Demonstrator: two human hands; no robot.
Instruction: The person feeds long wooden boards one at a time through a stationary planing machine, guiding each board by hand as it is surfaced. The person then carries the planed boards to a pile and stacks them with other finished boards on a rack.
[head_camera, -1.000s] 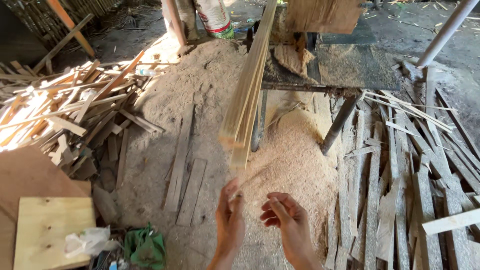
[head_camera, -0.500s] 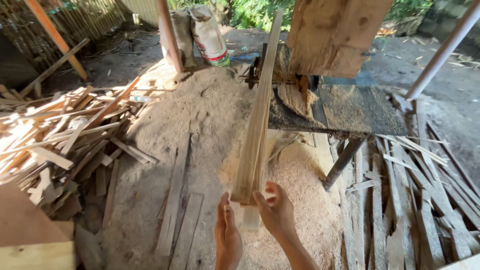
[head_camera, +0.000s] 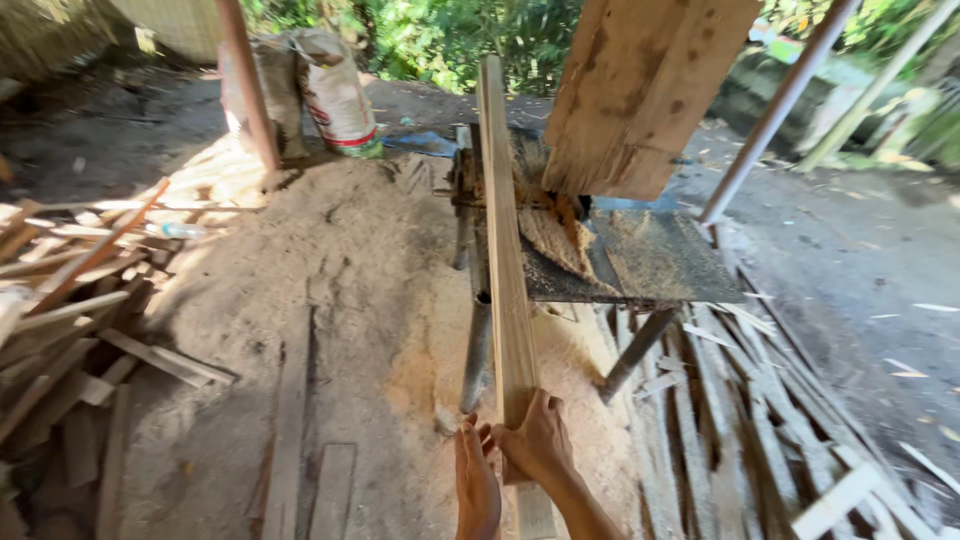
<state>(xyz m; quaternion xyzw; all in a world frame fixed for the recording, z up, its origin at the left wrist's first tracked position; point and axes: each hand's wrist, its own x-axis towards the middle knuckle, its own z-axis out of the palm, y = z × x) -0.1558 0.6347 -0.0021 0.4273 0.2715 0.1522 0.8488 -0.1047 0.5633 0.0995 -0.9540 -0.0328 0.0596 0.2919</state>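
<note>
On one plank (head_camera: 505, 260), two hands (head_camera: 512, 462)

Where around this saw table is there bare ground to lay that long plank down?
The widest bare patch is the sawdust floor between the scrap pile on the left and the saw table. The dirt right of the metal post is mostly bare. It is crowded under the table's right side, where slats lie.

Right hand (head_camera: 540, 440) gripping long wooden plank (head_camera: 503, 250), left hand (head_camera: 476, 485) beside it, saw table (head_camera: 650, 265), sawdust (head_camera: 380, 300) below
</note>
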